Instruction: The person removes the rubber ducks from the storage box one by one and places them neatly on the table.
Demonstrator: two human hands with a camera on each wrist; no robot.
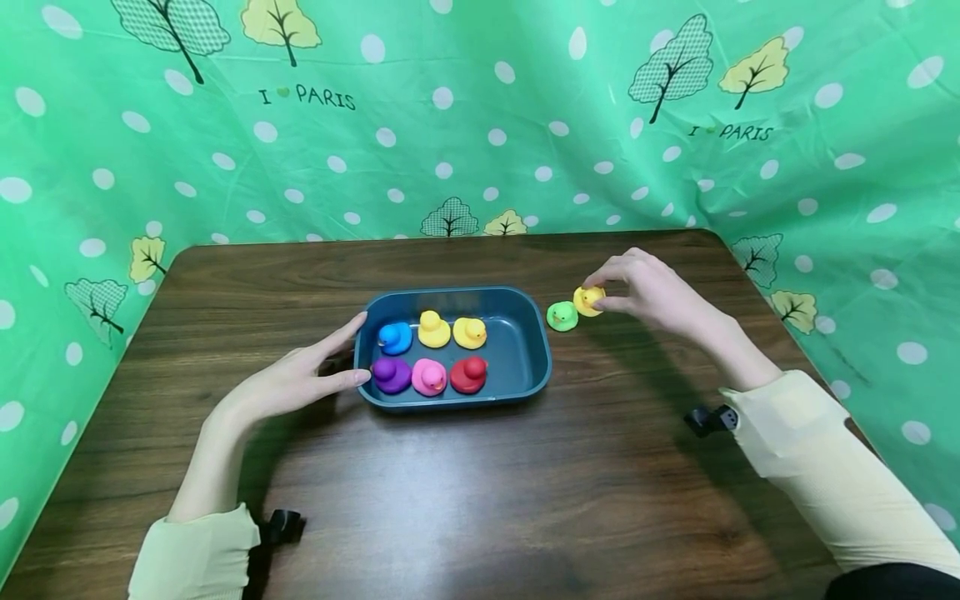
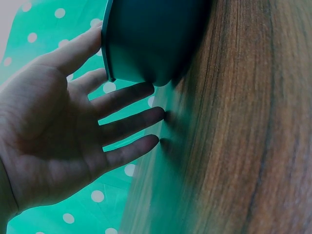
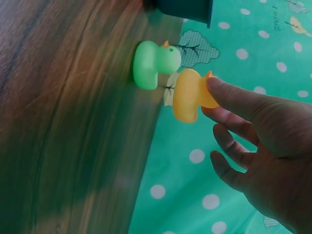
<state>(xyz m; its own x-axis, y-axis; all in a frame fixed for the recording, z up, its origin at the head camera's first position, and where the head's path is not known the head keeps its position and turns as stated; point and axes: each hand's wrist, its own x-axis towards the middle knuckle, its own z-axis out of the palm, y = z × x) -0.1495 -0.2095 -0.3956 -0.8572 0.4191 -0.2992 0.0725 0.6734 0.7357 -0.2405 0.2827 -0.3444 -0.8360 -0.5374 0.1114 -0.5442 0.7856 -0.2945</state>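
Observation:
My left hand (image 1: 300, 375) lies against the left end of a dark blue tray (image 1: 450, 406). Its fingers are spread and fairly straight, with thumb and index at the rim; the left wrist view shows the other fingers extended below the tray. Between the thumb and fingers of my right hand (image 1: 648, 287) is an orange-yellow rubber duck (image 3: 185, 97), pinched by its head. In the right wrist view, the duck appears lifted off the table. Just left of it, a green rubber duck (image 1: 562, 317) sits on the table, outside the tray's right end.
Inside the tray, a blue duck (image 1: 394, 338) and two yellow ducks (image 1: 433, 332) form the back row. A purple duck (image 1: 391, 376), a pink duck (image 1: 429, 378) and a red duck (image 1: 468, 376) sit in front. A green dotted cloth (image 1: 465, 108) hangs behind the wooden table (image 1: 465, 500).

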